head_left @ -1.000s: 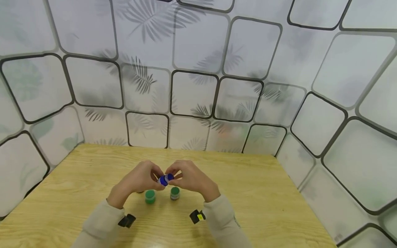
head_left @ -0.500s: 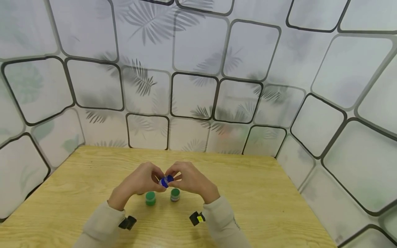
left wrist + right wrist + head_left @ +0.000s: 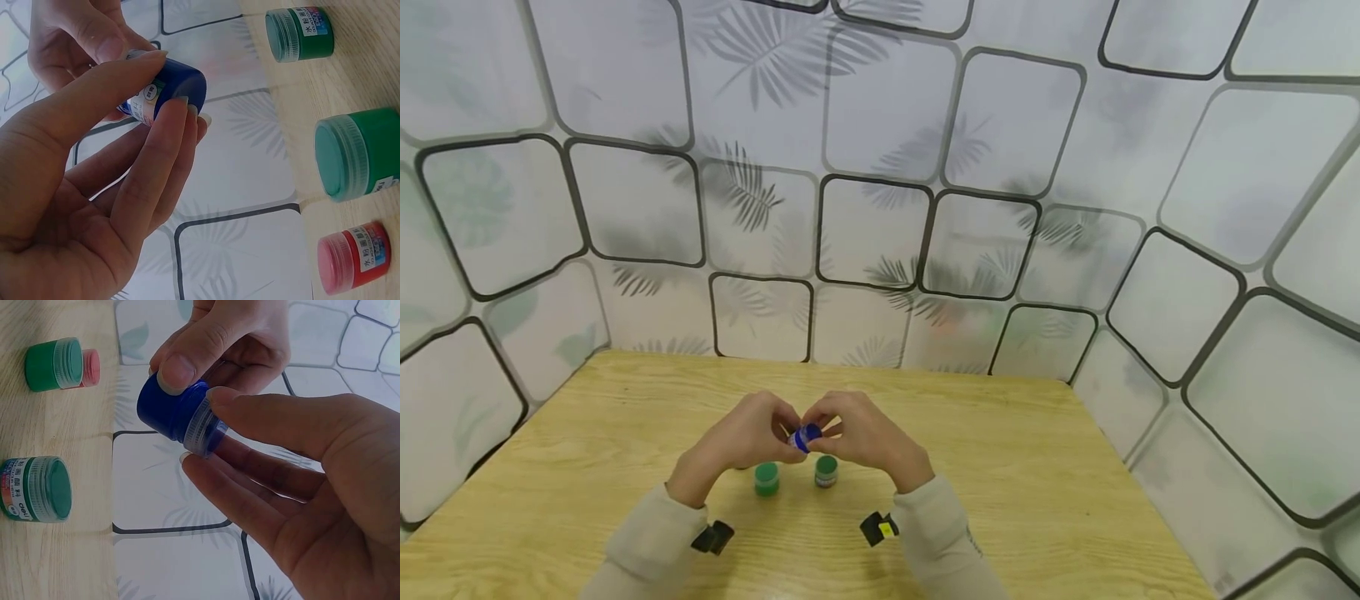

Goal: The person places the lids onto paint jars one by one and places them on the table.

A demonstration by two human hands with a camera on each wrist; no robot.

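Observation:
Both hands hold one small blue paint jar (image 3: 805,437) in the air over the table, tilted on its side. My left hand (image 3: 754,433) pinches the blue body of it between thumb and fingers. At the other end, the thumb and fingertips of my right hand (image 3: 867,435) grip the clear ridged lid (image 3: 201,430), which sits on the jar's mouth. A printed label (image 3: 145,103) shows on the jar in the left wrist view. Below the hands, a lighter green paint jar (image 3: 767,479) and a darker green one (image 3: 826,472) stand upright on the table.
A red paint jar (image 3: 369,255) stands beyond the lighter green one, mostly hidden behind the left hand in the head view. The wooden table (image 3: 1000,483) ends at a patterned wall covering (image 3: 880,225) at the back and sides.
Both hands keep their hold at nearly the same spot. The blue jar has tilted slightly between the fingers, and its body and lid look closer in line than a second ago.

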